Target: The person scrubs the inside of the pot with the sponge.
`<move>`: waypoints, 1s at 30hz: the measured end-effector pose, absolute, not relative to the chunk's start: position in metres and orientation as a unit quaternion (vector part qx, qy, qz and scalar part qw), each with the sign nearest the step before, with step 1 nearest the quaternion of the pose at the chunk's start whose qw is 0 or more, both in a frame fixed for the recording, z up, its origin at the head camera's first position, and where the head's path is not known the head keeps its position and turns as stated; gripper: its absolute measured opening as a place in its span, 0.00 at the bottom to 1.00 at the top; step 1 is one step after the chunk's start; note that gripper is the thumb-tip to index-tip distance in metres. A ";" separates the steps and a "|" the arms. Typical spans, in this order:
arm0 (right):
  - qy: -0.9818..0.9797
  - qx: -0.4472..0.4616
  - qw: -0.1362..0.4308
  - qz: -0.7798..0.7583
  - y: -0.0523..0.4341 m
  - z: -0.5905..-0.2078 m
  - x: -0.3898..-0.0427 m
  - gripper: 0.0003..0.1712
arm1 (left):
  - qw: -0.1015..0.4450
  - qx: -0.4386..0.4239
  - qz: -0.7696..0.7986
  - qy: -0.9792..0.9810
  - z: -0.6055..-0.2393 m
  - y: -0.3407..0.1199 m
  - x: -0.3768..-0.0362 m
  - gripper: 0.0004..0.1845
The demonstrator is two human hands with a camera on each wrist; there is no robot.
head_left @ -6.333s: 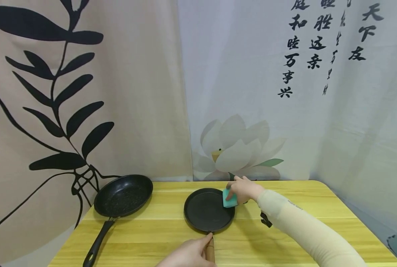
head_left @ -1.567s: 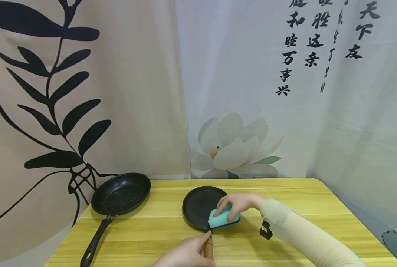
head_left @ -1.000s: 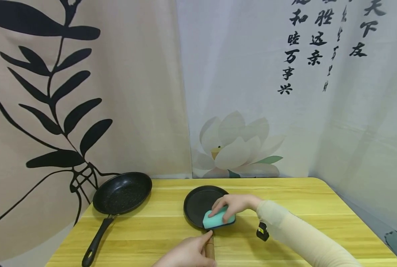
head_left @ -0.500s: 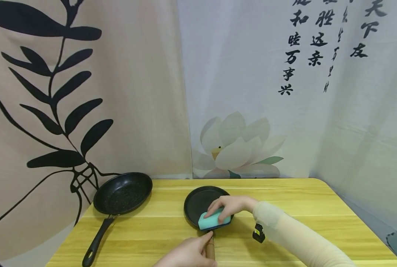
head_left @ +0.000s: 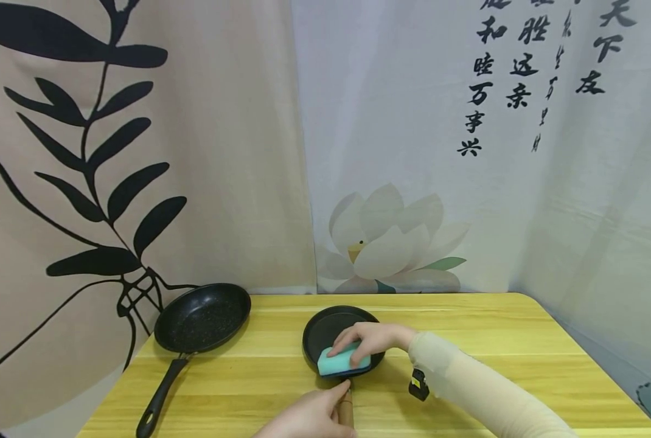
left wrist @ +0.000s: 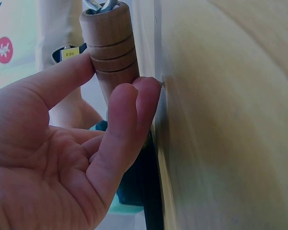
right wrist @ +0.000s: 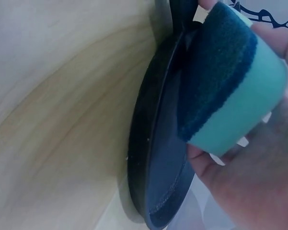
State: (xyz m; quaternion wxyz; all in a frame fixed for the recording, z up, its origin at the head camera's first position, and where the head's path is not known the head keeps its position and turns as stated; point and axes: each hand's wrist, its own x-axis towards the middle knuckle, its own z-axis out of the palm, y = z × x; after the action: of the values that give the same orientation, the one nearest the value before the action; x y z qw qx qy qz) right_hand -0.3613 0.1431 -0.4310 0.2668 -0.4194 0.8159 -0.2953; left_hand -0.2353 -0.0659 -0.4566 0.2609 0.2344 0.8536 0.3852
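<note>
A small flat black pan (head_left: 323, 331) lies at the middle of the wooden table, its handle toward me. My left hand (head_left: 310, 415) grips that brown wooden handle (head_left: 345, 409); in the left wrist view thumb and fingers are round the ringed wood (left wrist: 112, 48). My right hand (head_left: 370, 339) holds a turquoise sponge (head_left: 339, 362) over the pan's near part, close to the handle. In the right wrist view the sponge's dark scouring side (right wrist: 218, 67) faces the pan (right wrist: 167, 158), tilted, with one edge at the near rim.
A larger speckled black frying pan (head_left: 202, 319) sits at the table's left, its black handle (head_left: 163, 392) pointing toward me. Behind the wooden table (head_left: 457, 340) hangs a printed curtain (head_left: 238, 152). A small black camera (head_left: 418, 384) is strapped under my right wrist.
From the pan's right rim, my right hand has brought the sponge toward me, then leftward along the near rim to the handle end. The left hand keeps its hold on the handle.
</note>
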 end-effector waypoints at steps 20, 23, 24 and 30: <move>0.847 -0.425 0.184 -0.260 0.115 -0.442 -0.369 0.27 | 0.250 0.219 0.383 0.862 -0.449 -0.066 -0.231 0.43; 0.857 -0.417 0.166 -0.253 0.112 -0.445 -0.368 0.27 | 0.251 0.217 0.380 0.863 -0.449 -0.065 -0.231 0.42; 0.860 -0.414 0.160 -0.250 0.111 -0.445 -0.368 0.26 | 0.252 0.217 0.380 0.863 -0.449 -0.065 -0.231 0.41; 0.872 -0.396 0.144 -0.247 0.107 -0.446 -0.368 0.27 | 0.247 0.235 0.374 0.862 -0.456 -0.064 -0.235 0.42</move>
State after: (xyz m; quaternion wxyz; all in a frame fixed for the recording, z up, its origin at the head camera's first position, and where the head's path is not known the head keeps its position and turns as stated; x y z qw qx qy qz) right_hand -0.3676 0.1069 -0.4462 0.1438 -0.3960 0.8725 -0.2475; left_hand -0.2348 -0.0642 -0.4562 0.2470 0.2353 0.8622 0.3744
